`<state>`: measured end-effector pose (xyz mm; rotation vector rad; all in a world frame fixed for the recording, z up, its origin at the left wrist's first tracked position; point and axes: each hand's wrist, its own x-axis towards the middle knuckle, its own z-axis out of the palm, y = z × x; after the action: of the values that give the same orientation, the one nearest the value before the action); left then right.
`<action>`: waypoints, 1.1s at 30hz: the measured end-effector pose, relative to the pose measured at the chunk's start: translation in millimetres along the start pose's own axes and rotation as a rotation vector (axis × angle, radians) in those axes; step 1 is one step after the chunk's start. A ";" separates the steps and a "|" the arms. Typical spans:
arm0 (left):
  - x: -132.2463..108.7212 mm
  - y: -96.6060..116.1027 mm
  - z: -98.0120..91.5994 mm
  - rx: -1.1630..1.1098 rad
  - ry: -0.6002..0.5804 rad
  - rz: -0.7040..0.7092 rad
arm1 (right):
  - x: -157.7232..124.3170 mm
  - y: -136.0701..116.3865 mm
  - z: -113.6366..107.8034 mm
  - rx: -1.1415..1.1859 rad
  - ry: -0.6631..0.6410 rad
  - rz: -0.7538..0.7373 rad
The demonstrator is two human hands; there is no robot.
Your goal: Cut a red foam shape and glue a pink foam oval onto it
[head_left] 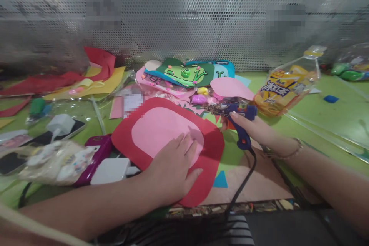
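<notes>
Card (164, 127), centre frame: my left hand (173, 169) lies flat on it, my right hand (256, 128) grips the glue gun (243, 135), right of centre; a snagged cord (254, 165) could jerk it astray.

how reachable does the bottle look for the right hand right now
Probably yes: the bottle is just beyond the right hand, with nothing obvious blocking the way. But that hand is gripping the glue gun, so it would likely need to put that down first.
</notes>
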<state>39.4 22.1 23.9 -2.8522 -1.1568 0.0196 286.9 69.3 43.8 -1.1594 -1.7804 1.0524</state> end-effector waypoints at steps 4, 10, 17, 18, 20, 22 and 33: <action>0.0 -0.2 0.4 -0.069 -0.039 -0.045 | -1.0 -0.6 0.5 0.035 -0.001 0.032; 0.7 -1.4 -10.0 -0.184 -0.170 -0.055 | -2.6 -0.5 -0.3 0.088 -0.013 0.064; 0.7 -6.5 -4.8 -0.088 -0.072 0.161 | -3.0 4.1 -2.4 0.110 -0.006 0.072; 1.3 -7.3 -2.6 -0.062 -0.052 0.208 | -2.8 4.7 -2.5 0.109 -0.008 0.066; 2.7 -8.6 1.9 -0.029 -0.019 0.251 | -2.2 5.3 -2.7 0.119 -0.014 0.062; 3.8 -9.5 5.6 -0.002 -0.004 0.255 | -1.7 5.1 -3.0 0.132 -0.023 0.069; 5.4 -3.2 2.8 0.099 -0.126 0.077 | -4.5 1.4 -4.8 0.090 -0.008 0.083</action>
<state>41.0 28.4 21.3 -2.8418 -1.0334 0.2567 293.0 66.6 43.6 -1.1838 -1.6857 1.1755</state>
